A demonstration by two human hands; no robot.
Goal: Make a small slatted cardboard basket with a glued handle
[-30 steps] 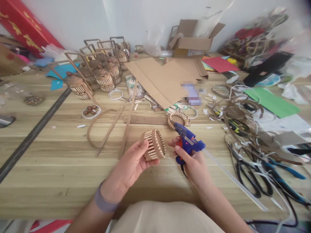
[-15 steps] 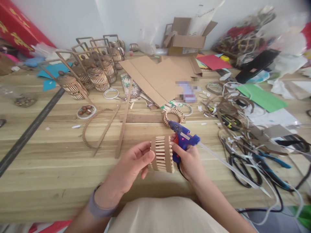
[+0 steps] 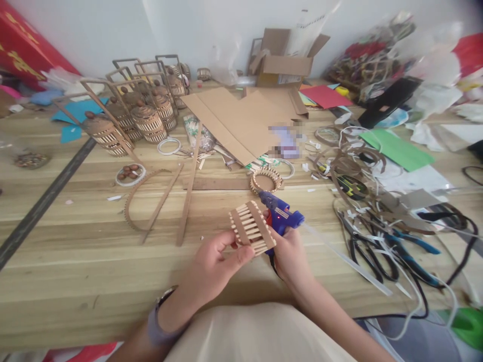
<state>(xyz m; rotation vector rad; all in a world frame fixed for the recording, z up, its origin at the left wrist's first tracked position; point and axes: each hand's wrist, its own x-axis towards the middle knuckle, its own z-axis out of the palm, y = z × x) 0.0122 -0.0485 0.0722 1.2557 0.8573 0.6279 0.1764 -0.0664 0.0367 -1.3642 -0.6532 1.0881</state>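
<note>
- Cardboard work, slat by slat: the left hand pinches a small slat cage by its near edge, thumb on top and fingers under. The cage is tilted above the table.
- The right hand is wrapped round a blue glue gun, just beside the cage's right end. The nozzle points away, toward a toothed ring lying flat on the table.
- To me this looks like a glue-and-check stage, with the cage held up for a look and the gun at the ready.
- A next dab would call for turning the nozzle in to the slats and keeping fingertips clear of hot glue.
- Pale wood planks make up the table, strewn with cardboard strips and a big cardboard sheet, with scissors to the right.
- Finished cages stand far left near the white wall, and an open box sits at the back.
</note>
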